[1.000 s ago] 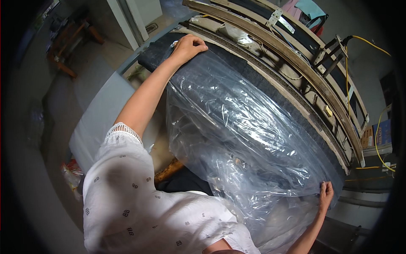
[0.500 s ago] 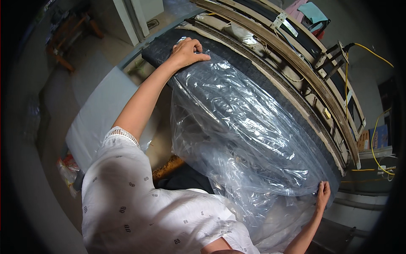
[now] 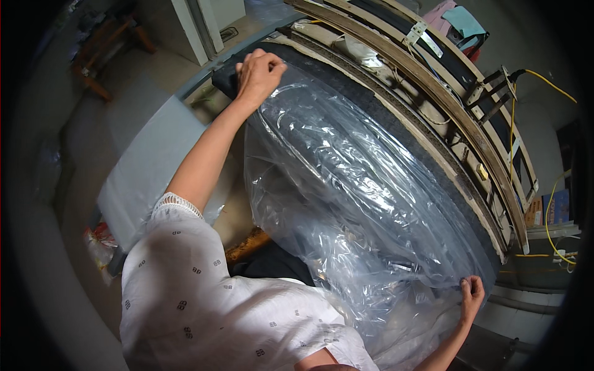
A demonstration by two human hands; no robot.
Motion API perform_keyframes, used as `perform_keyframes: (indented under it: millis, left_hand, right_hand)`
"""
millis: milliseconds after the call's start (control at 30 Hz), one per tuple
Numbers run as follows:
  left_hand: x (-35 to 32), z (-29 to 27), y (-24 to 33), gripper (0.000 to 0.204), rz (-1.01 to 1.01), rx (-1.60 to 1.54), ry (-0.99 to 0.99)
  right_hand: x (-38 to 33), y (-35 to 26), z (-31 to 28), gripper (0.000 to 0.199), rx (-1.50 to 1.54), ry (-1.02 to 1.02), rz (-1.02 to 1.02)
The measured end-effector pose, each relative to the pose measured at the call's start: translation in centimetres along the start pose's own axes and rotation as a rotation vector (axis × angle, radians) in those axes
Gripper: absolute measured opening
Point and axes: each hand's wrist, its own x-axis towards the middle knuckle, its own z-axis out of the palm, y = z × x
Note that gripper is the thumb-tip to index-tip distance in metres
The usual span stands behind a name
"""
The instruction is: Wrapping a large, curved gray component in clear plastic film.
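1 long dark mattress-like slab [image 3: 396,133], lying across frame from upper left to lower right. Behind it 1 wooden slatted frame [image 3: 433,86], leaning alongside. 1 clear plastic sheet [image 3: 346,210], crinkled, draped over slab's near side and hanging down toward the person. 1 white panel [image 3: 142,167] on floor at left. 2 yellow cables [image 3: 547,86] at right. 2 hands: left hand [image 3: 258,73] closed, pinching sheet's far corner on top of slab; right hand [image 3: 471,295] fingers curled, gripping sheet edge at slab's near end.
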Motion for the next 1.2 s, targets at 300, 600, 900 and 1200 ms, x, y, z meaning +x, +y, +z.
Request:
perform_keyframes:
  millis: [300, 600, 900, 1200]
  left_hand:
    - [1.5, 0.1, -2.2, 0.016, -0.033, 0.144, -0.024]
    - [1.9, 1.1, -3.0, 0.015, -0.115, 0.168, -0.041]
    - [3.0, 2.8, -3.6, 0.036, 0.235, 0.162, -0.163]
    - [6.7, 4.4, -12.4, 0.028, 0.253, 0.444, -0.112]
  right_hand:
    - [-5.6, 2.7, 1.4, 0.021, -0.728, 0.475, -0.084]
    - [-10.9, 7.5, 0.4, 0.021, -0.566, 0.517, 0.161]
    - [-11.5, 6.7, 1.3, 0.031, 0.178, 0.687, 0.463]
    - [-7.6, 5.1, -3.2, 0.017, 0.212, 0.767, 0.23]
